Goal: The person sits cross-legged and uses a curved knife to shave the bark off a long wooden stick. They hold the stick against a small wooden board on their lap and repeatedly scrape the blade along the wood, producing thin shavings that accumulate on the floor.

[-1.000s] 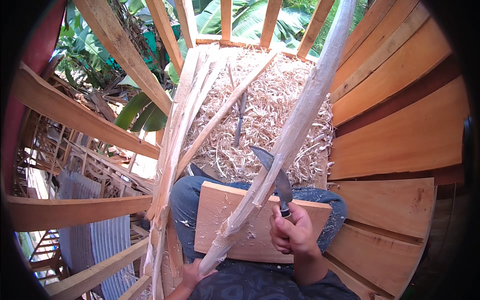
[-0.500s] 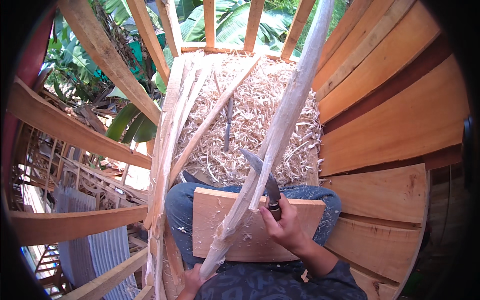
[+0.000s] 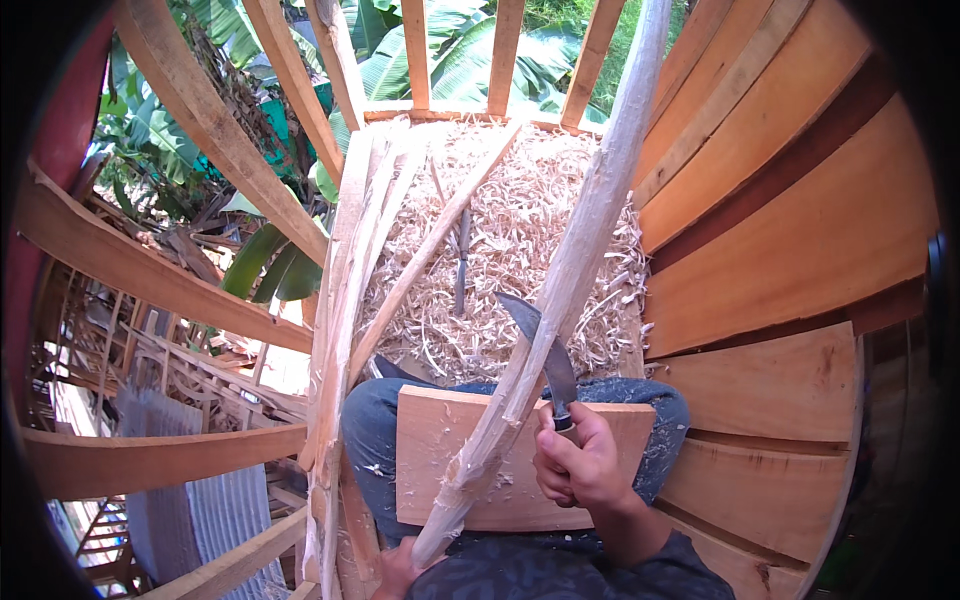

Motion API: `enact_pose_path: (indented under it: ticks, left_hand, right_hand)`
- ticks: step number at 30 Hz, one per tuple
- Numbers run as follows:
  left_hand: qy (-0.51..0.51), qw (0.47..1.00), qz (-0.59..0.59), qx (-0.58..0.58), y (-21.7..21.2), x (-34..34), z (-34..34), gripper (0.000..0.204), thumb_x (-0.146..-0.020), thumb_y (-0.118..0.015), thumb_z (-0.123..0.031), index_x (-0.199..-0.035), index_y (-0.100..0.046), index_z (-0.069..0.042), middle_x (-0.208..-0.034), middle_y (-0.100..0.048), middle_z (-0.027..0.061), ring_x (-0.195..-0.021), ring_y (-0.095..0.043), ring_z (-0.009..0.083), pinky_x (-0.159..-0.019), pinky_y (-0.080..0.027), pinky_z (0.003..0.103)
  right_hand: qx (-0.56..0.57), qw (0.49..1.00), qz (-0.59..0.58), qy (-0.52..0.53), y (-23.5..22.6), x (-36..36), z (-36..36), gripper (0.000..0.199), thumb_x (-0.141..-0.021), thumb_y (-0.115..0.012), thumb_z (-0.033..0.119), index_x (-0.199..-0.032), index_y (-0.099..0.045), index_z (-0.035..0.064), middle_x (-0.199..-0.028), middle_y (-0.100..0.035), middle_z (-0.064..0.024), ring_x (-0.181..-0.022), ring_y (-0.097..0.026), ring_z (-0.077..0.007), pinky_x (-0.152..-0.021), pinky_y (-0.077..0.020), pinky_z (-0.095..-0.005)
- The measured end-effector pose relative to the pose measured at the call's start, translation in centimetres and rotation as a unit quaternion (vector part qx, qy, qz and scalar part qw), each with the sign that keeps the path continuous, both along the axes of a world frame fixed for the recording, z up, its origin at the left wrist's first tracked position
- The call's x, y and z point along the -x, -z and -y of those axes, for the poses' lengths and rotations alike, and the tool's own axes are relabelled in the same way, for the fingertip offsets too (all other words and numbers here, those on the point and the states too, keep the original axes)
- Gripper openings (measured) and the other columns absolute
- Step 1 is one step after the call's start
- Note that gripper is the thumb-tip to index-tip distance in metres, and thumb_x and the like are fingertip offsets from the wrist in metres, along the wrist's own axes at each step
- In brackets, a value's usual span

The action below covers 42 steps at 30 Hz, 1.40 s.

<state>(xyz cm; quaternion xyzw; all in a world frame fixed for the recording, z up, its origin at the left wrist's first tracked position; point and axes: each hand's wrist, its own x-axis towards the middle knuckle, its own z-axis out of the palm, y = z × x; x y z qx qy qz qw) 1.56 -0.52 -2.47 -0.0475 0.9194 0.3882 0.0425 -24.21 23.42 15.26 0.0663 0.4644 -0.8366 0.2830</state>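
Note:
A long, pale, peeled wooden pole [image 3: 585, 230] slants up from my lap toward the far right. Its near end is gripped by my left hand [image 3: 400, 568], partly cut off by the lower edge. My right hand [image 3: 585, 460] is closed around the dark handle of a curved knife [image 3: 560, 375], just right of the pole. The blade crosses the pole, its hooked tip showing on the left side; a split strip of the wood lies over part of the blade. Beneath the pole, a flat wooden board [image 3: 440, 430] rests across my thighs.
Curly wood shavings [image 3: 540, 190] cover the floor ahead. A narrow dark tool [image 3: 462, 260] lies on them, beside a thin slanting stick [image 3: 430, 250]. Long split strips [image 3: 345, 270] lean at my left by the slatted railing [image 3: 170, 460]. Plank walling [image 3: 770, 250] rises on the right.
My right hand has drawn slightly toward me with the knife, and its thumb has come away from the split strip's end. The left hand keeps its hold. The whole view has shifted a little.

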Motion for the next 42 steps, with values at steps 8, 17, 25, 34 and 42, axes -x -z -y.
enact_pose_path:
  ticks: [8, 17, 25, 34, 42]
  left_hand:
    - [-0.012, 1.0, 0.022, -0.005, 0.7, -0.4, -0.2, 0.049, -0.066, -0.078, -0.042, -0.087, -0.055, -0.004, -0.063, -0.059, 0.0103, -0.056, -0.063, 0.0272, -0.051, -0.047, 0.036]
    - [-0.013, 1.0, 0.009, 0.003, 0.6, -0.5, 0.0, 0.049, -0.065, -0.079, -0.042, -0.087, -0.055, -0.005, -0.063, -0.059, 0.0106, -0.056, -0.063, 0.0273, -0.05, -0.047, 0.035]
    - [-0.013, 1.0, 0.02, 0.0, 1.3, -0.9, 0.4, 0.046, -0.066, -0.078, -0.04, -0.086, -0.056, -0.005, -0.06, -0.058, 0.0111, -0.055, -0.063, 0.0282, -0.049, -0.046, 0.036]
    - [-0.016, 1.0, 0.012, -0.011, 1.1, -0.9, 0.5, 0.044, -0.067, -0.077, -0.038, -0.086, -0.056, -0.005, -0.06, -0.057, 0.0111, -0.055, -0.062, 0.0285, -0.049, -0.046, 0.037]
    - [-0.021, 1.0, 0.003, -0.016, 1.3, -0.8, 0.2, 0.043, -0.068, -0.076, -0.037, -0.086, -0.056, -0.004, -0.059, -0.057, 0.011, -0.054, -0.062, 0.0285, -0.049, -0.046, 0.037]
  right_hand:
    - [-0.289, 0.926, -0.239, 0.037, 3.2, 0.4, -0.2, 0.011, -0.084, -0.059, 0.003, -0.088, -0.049, 0.0013, -0.059, -0.049, 0.0008, -0.05, -0.047, -0.0049, -0.046, -0.035, -0.0224]
    - [-0.377, 0.863, -0.328, 0.077, 3.9, 0.7, -0.1, 0.013, -0.084, -0.06, 0.005, -0.086, -0.048, 0.0011, -0.059, -0.051, -0.0011, -0.05, -0.051, -0.0078, -0.045, -0.0371, -0.0244]
    - [0.031, 0.998, 0.031, -0.042, -1.7, 1.3, -2.4, 0.009, -0.091, -0.05, 0.008, -0.095, -0.042, 0.0074, -0.052, -0.038, 0.003, -0.034, -0.031, -0.0045, -0.03, -0.0249, -0.0223]
    - [-0.316, 0.914, -0.252, 0.013, 1.8, 1.5, -1.2, 0.011, -0.086, -0.057, 0.005, -0.091, -0.047, 0.003, -0.057, -0.046, 0.0022, -0.045, -0.044, -0.0044, -0.043, -0.0322, -0.0219]
    - [-0.417, 0.834, -0.361, 0.022, 2.6, 2.3, -1.0, 0.015, -0.083, -0.06, 0.003, -0.089, -0.047, -0.0022, -0.062, -0.057, -0.0115, -0.053, -0.061, -0.0173, -0.046, -0.0433, -0.0295]
